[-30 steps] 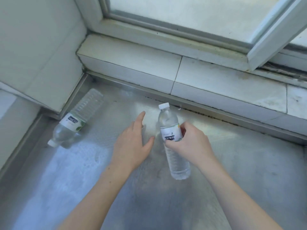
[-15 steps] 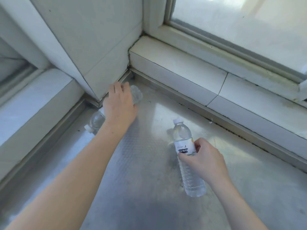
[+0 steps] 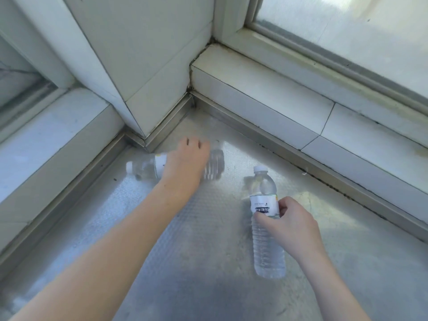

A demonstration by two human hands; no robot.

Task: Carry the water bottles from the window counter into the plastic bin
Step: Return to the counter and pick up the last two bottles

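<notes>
Item 1: clear plastic water bottle with white cap and white label, lying on its side on the textured metal window counter, close to the inner corner of the white tiled wall. Long axis runs left to right across my view, cap to the left, ribbed base to the right. My left hand lies over its middle, fingers curled down the far side; I read this as a grip, though the fingertips are hidden.

Item 2: second clear plastic water bottle, white cap, label with dark print, held tilted, cap away from me, base toward me. My right hand grips it at the label, thumb and fingers wrapped round.

Relation governing the next move: both bottles lie ahead of me, one per hand, well apart; each only needs lifting. The plastic bin is not in view, so its direction is unknown to me.

Change from half a second ago: the lying bottle has swung from a diagonal against the wall trim to a crosswise lie, clear of the trim. The right-hand hold is unchanged.
</notes>
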